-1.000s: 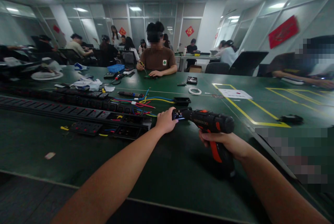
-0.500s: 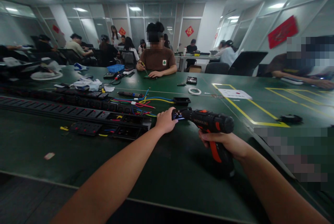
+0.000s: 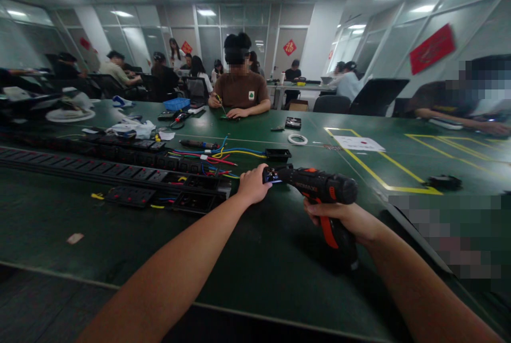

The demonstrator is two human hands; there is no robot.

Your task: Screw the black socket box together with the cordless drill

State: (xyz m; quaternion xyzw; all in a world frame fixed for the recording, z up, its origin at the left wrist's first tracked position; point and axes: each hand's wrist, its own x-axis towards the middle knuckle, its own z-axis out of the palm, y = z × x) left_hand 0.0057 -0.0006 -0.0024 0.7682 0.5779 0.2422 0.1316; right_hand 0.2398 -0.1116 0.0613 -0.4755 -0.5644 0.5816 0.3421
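Gripping a small, dark, box-shaped part with metal showing inside (image 3: 273, 174), our left hand (image 3: 254, 185) is closed around its left side, over the dark-green tabletop (image 3: 239, 263) and just past the right end of the long black socket strip with small red marks (image 3: 120, 169). Our right hand (image 3: 353, 216) is wrapped around the handle of a black-and-orange, pistol-shaped power drill (image 3: 325, 183). The drill's nose points left, at the part; whether its tip touches, we cannot tell.

Slipping is the main danger, we judge: a slanted tip could skate off, scratching the part or striking our left hand so close by. Too loose a hold could let the part twist under torque. A wide swing could also snag the thin blue, yellow and red wires (image 3: 239, 151) near our left hand.
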